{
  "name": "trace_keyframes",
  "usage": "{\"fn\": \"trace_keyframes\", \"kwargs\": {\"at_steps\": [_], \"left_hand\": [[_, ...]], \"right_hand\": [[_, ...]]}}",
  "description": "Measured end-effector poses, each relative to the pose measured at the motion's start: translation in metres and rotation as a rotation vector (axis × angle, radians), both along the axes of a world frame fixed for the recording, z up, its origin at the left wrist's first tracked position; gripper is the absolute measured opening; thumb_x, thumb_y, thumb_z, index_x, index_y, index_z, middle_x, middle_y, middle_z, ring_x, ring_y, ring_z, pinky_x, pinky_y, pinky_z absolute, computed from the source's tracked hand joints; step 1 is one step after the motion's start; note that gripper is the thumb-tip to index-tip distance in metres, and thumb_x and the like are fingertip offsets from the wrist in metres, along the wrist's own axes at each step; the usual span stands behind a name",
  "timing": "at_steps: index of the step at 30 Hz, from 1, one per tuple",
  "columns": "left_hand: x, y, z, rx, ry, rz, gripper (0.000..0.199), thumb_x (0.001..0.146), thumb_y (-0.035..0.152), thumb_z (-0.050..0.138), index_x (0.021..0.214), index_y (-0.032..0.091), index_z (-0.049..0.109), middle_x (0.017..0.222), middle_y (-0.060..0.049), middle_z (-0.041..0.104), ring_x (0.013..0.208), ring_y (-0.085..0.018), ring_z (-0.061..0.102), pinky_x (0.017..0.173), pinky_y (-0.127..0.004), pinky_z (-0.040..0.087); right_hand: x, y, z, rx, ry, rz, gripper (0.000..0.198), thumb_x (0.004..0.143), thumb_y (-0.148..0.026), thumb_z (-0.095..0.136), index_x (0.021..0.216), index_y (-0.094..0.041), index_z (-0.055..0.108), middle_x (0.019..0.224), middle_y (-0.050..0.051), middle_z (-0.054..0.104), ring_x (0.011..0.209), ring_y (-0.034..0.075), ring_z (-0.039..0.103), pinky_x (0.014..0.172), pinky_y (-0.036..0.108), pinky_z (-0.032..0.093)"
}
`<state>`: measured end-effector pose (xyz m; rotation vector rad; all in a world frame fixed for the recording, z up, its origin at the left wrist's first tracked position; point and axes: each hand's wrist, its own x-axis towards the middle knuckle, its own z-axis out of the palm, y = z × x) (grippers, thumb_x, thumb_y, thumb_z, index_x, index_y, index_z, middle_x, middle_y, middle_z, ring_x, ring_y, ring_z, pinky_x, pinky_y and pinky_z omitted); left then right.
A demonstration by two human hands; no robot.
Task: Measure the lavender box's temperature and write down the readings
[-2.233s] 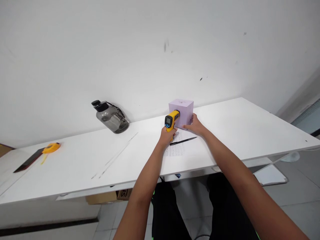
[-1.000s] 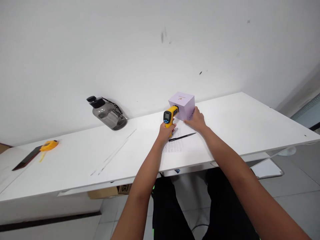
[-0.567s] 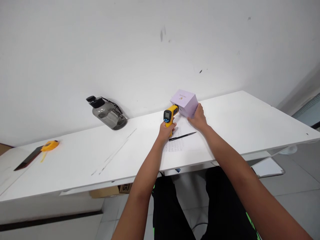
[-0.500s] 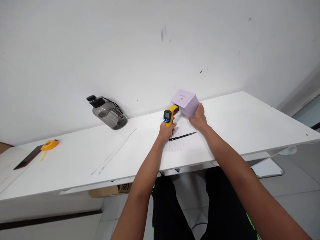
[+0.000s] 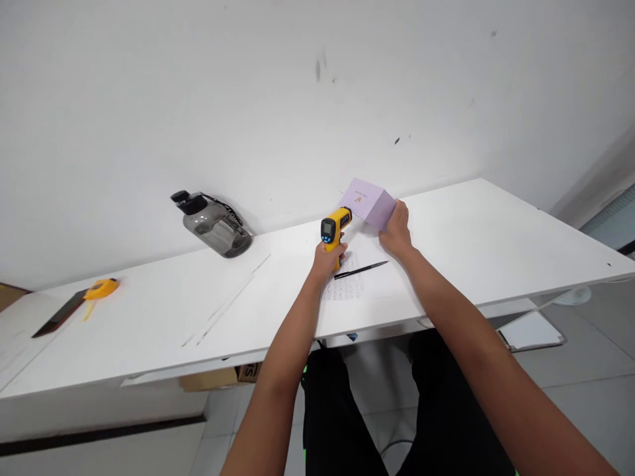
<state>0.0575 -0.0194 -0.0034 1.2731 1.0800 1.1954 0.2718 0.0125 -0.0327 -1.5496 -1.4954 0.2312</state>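
My left hand (image 5: 328, 260) is closed round the handle of a yellow and black infrared thermometer (image 5: 336, 226), its screen facing me. The thermometer's nose points toward a light purple box (image 5: 371, 201) with a small gold mark. My right hand (image 5: 396, 230) grips the box at its right side, and the box is tilted. Whether its bottom edge touches the table is hard to make out. Just in front of both hands, a black pen (image 5: 361, 270) lies across a sheet of paper (image 5: 342, 289) covered in small writing, partly hidden by my left hand.
On the white table (image 5: 466, 254), a grey see-through water bottle (image 5: 218, 228) with a black lid stands by the wall. A yellow tape measure (image 5: 101, 289) and a dark flat object (image 5: 59, 314) lie at the far left. Beneath the table is a cardboard box (image 5: 213, 379).
The purple box has turned and tilted a little in my right hand, showing less of its front face. The thermometer has shifted slightly left, still in my left hand.
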Motion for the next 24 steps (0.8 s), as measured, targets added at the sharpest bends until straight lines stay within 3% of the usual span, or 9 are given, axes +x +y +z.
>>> {"fn": "trace_keyframes", "kwargs": {"at_steps": [4, 7, 10, 13, 17, 24], "left_hand": [[-0.001, 0.002, -0.002, 0.003, 0.0, -0.008, 0.05, 0.065, 0.033, 0.078, 0.11, 0.015, 0.067, 0.067, 0.004, 0.058, 0.055, -0.008, 0.052, 0.06, -0.027, 0.043], [-0.001, 0.003, -0.003, -0.004, 0.016, -0.009, 0.05, 0.064, 0.033, 0.079, 0.11, 0.015, 0.067, 0.07, 0.003, 0.061, 0.056, -0.008, 0.053, 0.061, -0.027, 0.044], [0.001, 0.001, -0.001, -0.012, 0.019, 0.001, 0.049, 0.063, 0.031, 0.08, 0.108, 0.015, 0.068, 0.078, 0.0, 0.065, 0.058, -0.008, 0.053, 0.062, -0.028, 0.046], [0.002, 0.0, 0.0, -0.015, 0.012, 0.01, 0.049, 0.063, 0.031, 0.08, 0.107, 0.016, 0.068, 0.081, 0.0, 0.066, 0.058, -0.007, 0.053, 0.062, -0.027, 0.046], [0.001, 0.001, -0.002, -0.016, 0.036, 0.002, 0.049, 0.065, 0.032, 0.08, 0.109, 0.016, 0.067, 0.082, 0.0, 0.066, 0.057, -0.007, 0.053, 0.06, -0.027, 0.044], [0.001, 0.002, -0.003, -0.016, 0.037, -0.002, 0.051, 0.065, 0.031, 0.081, 0.111, 0.015, 0.067, 0.075, 0.002, 0.063, 0.056, -0.007, 0.052, 0.06, -0.027, 0.043]], "right_hand": [[-0.001, -0.003, 0.004, -0.023, 0.012, -0.014, 0.093, 0.078, -0.037, 0.069, 0.151, -0.026, 0.012, 0.159, 0.018, 0.027, 0.151, 0.038, 0.022, 0.12, 0.058, 0.034], [-0.007, -0.002, 0.007, -0.144, 0.065, -0.032, 0.097, 0.069, -0.037, 0.075, 0.146, -0.023, 0.018, 0.153, 0.021, 0.036, 0.143, 0.043, 0.036, 0.114, 0.061, 0.039], [-0.012, 0.0, 0.006, -0.27, 0.122, -0.037, 0.096, 0.064, -0.04, 0.078, 0.141, -0.02, 0.024, 0.145, 0.022, 0.045, 0.135, 0.043, 0.047, 0.115, 0.061, 0.036], [-0.014, 0.002, 0.003, -0.252, 0.138, -0.023, 0.092, 0.063, -0.042, 0.077, 0.138, -0.023, 0.026, 0.143, 0.019, 0.048, 0.136, 0.043, 0.047, 0.117, 0.062, 0.029], [-0.012, 0.001, 0.004, -0.251, 0.126, -0.013, 0.091, 0.064, -0.044, 0.076, 0.137, -0.024, 0.027, 0.143, 0.018, 0.049, 0.136, 0.04, 0.047, 0.116, 0.061, 0.03], [-0.016, -0.01, 0.016, -0.283, 0.073, -0.03, 0.088, 0.069, -0.044, 0.075, 0.138, -0.018, 0.028, 0.149, 0.022, 0.047, 0.143, 0.036, 0.042, 0.125, 0.061, -0.003]]}}
